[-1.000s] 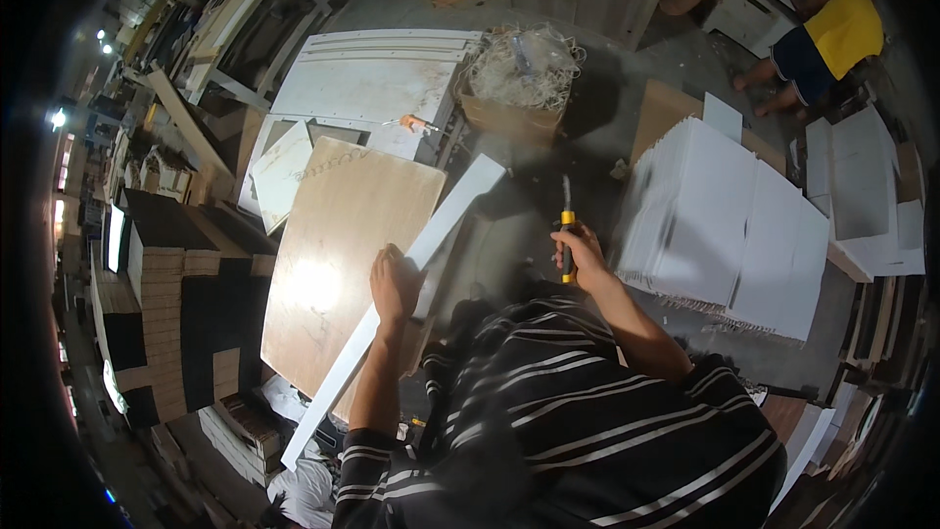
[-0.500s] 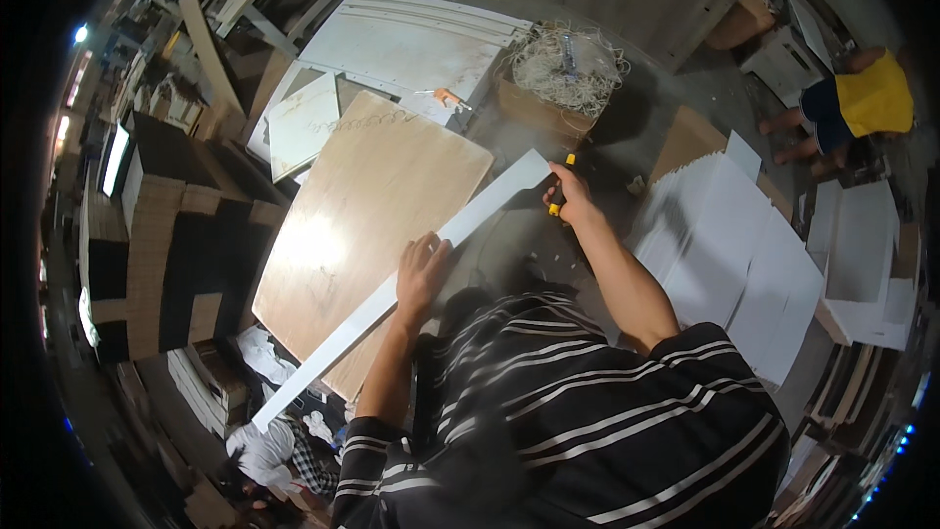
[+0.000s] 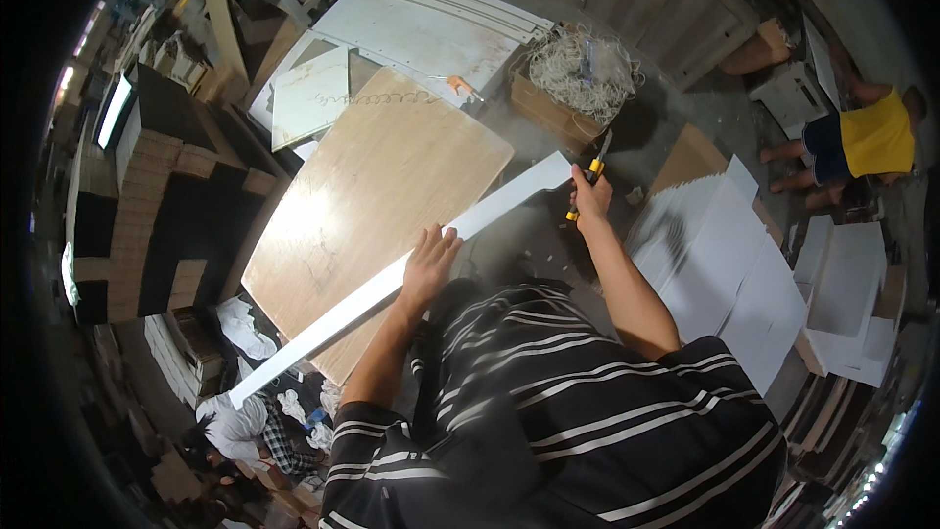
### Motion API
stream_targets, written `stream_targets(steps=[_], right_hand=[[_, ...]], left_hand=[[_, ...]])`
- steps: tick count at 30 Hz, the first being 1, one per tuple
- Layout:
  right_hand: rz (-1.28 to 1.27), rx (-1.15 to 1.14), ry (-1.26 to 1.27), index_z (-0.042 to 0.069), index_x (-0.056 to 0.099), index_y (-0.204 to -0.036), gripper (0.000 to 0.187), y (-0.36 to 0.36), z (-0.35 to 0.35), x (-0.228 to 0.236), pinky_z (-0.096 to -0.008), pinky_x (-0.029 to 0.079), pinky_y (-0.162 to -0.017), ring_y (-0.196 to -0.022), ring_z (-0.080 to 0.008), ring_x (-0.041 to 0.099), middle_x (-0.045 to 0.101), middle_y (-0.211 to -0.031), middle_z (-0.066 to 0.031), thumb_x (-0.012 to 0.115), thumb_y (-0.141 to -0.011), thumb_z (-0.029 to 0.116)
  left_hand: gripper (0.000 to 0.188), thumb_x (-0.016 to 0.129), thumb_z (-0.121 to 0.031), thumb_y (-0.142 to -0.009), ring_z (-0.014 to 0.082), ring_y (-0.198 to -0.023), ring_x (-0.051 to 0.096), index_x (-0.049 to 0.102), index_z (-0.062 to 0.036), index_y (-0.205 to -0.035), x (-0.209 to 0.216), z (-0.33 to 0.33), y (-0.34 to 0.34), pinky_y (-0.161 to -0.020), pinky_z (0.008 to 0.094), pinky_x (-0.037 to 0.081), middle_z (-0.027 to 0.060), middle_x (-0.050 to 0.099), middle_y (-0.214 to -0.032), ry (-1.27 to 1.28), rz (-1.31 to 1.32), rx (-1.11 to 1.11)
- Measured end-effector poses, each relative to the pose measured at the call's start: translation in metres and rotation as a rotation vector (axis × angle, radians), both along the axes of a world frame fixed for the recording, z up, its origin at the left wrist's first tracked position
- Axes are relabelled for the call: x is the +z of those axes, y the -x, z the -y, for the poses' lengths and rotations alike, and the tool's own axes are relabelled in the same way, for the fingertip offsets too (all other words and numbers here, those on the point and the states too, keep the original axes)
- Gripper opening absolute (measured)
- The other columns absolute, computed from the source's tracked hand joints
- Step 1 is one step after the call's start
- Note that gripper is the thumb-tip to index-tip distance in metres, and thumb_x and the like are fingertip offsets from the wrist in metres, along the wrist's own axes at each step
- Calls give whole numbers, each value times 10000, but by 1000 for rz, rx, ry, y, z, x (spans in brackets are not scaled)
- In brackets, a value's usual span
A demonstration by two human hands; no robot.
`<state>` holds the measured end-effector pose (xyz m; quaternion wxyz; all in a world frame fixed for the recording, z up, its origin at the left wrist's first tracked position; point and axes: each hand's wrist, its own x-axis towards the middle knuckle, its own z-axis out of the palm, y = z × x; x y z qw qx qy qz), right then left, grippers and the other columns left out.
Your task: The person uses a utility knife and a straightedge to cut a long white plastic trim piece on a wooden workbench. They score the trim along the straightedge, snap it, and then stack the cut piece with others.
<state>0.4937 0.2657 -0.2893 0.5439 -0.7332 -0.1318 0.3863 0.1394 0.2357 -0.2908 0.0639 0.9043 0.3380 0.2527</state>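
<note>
A long white strip [image 3: 343,318] lies diagonally across a pale wooden board [image 3: 382,167], its far right end notched and sticking out past the board. My left hand [image 3: 429,263] rests over the middle of the strip, fingers curved across it and holding it. At the notched end, my right hand [image 3: 591,201] grips a yellow-and-black utility knife [image 3: 595,170], its blade pointing up and away from the strip. Part of the right hand's fingers is hidden behind the handle and palm.
Beyond the board stand white panels [image 3: 431,24], an orange air gun [image 3: 460,87] and a cardboard box [image 3: 553,110] of tangled string. White sheets [image 3: 720,255] are stacked at right. A person in yellow [image 3: 871,137] bends at far right; another person [image 3: 240,428] is near the strip's lower left end.
My right hand has turned the knife, so its blade now shows, tilted up and to the right. The left hand stays on the strip. The whole view has shifted slightly.
</note>
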Motion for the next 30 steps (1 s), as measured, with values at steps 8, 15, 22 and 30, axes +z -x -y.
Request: stream_targets(steps=[8, 15, 22, 30], right_hand=[[96, 143, -163, 20, 666, -983, 244, -7, 20, 28, -234, 453, -528, -576, -71, 541, 609, -727, 0, 794, -922, 219], [77, 207, -118, 34, 648, -1018, 256, -6, 20, 37, -243, 447, -542, -581, -80, 523, 595, -785, -4, 780, -936, 238], [69, 179, -130, 28, 664, -1020, 277, -9, 19, 25, -249, 453, -513, -578, -81, 539, 604, -769, -10, 776, -941, 269], [151, 197, 3, 88, 647, -1078, 339, -30, -3, 8, -270, 463, -527, -631, -90, 522, 581, -808, 4, 763, -934, 372]], left_hand=[[234, 755, -68, -850, 317, -901, 745, 703, -38, -1076, 24, 11, -1, -747, 387, 612, 136, 755, -1047, 171, 191, 124], [221, 803, -100, -802, 288, -759, 703, 707, -73, -1000, 31, 12, 20, -659, 372, 565, 88, 728, -893, 187, 227, 205], [197, 780, -82, -709, 286, -791, 694, 708, -95, -892, 46, 44, 108, -702, 399, 536, 83, 723, -869, 168, 196, 429], [147, 788, -130, -764, 228, -866, 691, 708, -121, -888, 43, 82, 237, -800, 376, 497, 33, 739, -897, 191, 162, 634]])
